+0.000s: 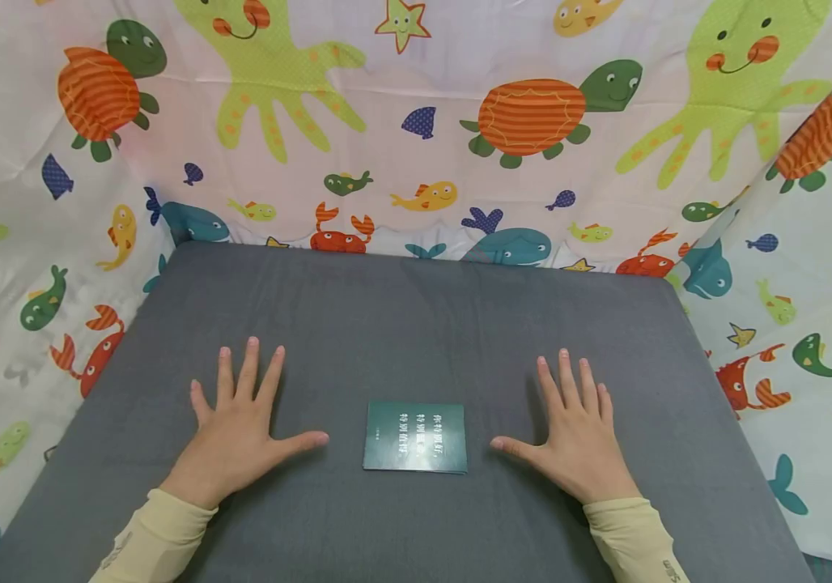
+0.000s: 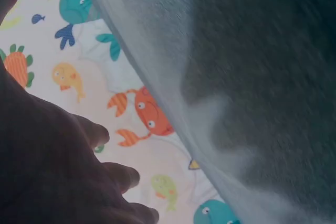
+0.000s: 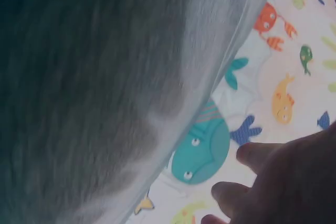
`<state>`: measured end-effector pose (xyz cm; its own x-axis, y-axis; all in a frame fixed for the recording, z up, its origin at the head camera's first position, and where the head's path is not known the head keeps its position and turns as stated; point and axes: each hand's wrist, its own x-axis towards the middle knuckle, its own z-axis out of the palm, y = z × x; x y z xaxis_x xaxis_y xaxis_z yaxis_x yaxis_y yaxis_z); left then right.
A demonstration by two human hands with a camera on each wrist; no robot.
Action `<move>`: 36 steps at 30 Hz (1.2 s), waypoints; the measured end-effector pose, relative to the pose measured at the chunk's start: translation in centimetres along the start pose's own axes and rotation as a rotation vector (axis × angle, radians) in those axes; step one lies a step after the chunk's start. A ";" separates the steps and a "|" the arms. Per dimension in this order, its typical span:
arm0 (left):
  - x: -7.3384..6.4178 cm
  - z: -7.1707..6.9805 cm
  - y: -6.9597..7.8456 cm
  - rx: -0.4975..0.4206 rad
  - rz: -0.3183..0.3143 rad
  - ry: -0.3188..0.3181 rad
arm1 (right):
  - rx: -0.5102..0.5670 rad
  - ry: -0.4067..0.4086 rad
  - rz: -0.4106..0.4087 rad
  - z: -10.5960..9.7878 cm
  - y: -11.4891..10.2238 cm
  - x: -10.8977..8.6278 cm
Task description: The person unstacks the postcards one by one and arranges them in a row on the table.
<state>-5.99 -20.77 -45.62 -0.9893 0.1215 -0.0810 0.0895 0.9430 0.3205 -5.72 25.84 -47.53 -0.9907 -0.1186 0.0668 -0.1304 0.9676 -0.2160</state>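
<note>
A small dark green booklet (image 1: 387,441) with white printed characters lies flat on the grey cloth surface. To its left, my left hand (image 1: 237,441) is spread with straight fingers and holds nothing; its thumb points at the booklet with a gap between. On the other side, my right hand (image 1: 572,441) is likewise spread and free of any object, its thumb tip just short of the booklet's right edge. Each wrist view shows only dark fingers of its own hand, the left (image 2: 58,166) and the right (image 3: 289,182), against cloth; the booklet is not visible there.
The grey padded surface (image 1: 416,340) spreads under both hands. Along its back and sides hangs a white curtain (image 1: 365,105) printed with turtles, octopuses, crabs and fish. Pale yellow sleeves (image 1: 161,534) cover both forearms.
</note>
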 end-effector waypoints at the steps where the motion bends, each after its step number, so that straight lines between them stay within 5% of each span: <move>1: 0.0 0.1 0.1 -0.005 0.005 0.000 | -0.001 -0.002 -0.012 0.1 -0.3 0.0; 24: 0.9 3.3 8.1 -0.049 0.358 -0.066 | 0.023 -0.058 -0.314 2.2 -9.0 0.9; 36: 1.5 3.8 10.0 -0.025 0.496 -0.155 | 0.053 -0.203 -0.336 1.5 -10.4 1.3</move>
<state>-6.15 -10.02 -46.14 -0.7996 0.5984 -0.0513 0.5390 0.7527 0.3782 -5.67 15.26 -46.62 -0.8792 -0.4737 -0.0508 -0.4455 0.8552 -0.2649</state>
